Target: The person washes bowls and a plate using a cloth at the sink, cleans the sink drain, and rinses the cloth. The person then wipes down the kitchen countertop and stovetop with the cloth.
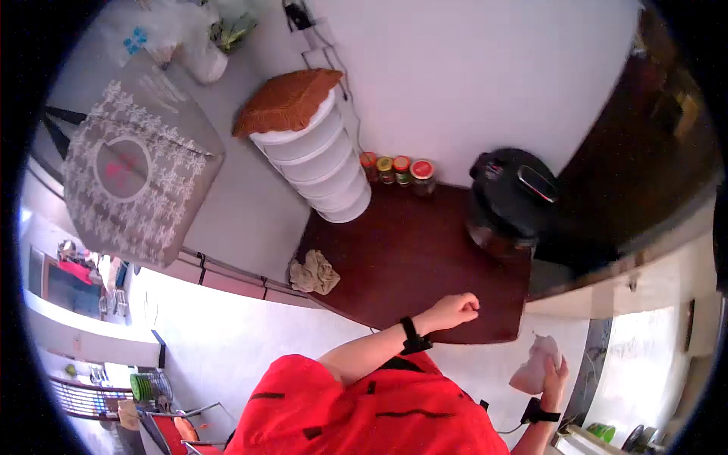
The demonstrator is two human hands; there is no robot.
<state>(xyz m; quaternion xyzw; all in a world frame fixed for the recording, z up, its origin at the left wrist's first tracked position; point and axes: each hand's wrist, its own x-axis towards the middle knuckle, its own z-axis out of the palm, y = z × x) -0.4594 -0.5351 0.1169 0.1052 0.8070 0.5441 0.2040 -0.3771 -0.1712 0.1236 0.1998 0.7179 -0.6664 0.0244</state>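
A pale cloth (pixel 535 367) hangs in the right hand (pixel 557 381), its fingers and thumb pinching it beyond the right front corner of the dark red surface (pixel 409 262). The left hand (pixel 453 310), fingers curled into a loose fist, is over the front edge, well apart from that cloth; whether it touches the wood cannot be told. Farther out, a crumpled beige rag (pixel 314 273) lies left, a black cooker (pixel 509 199) stands right, and lidded jars (pixel 402 170) line the wall beside stacked white containers (pixel 322 163).
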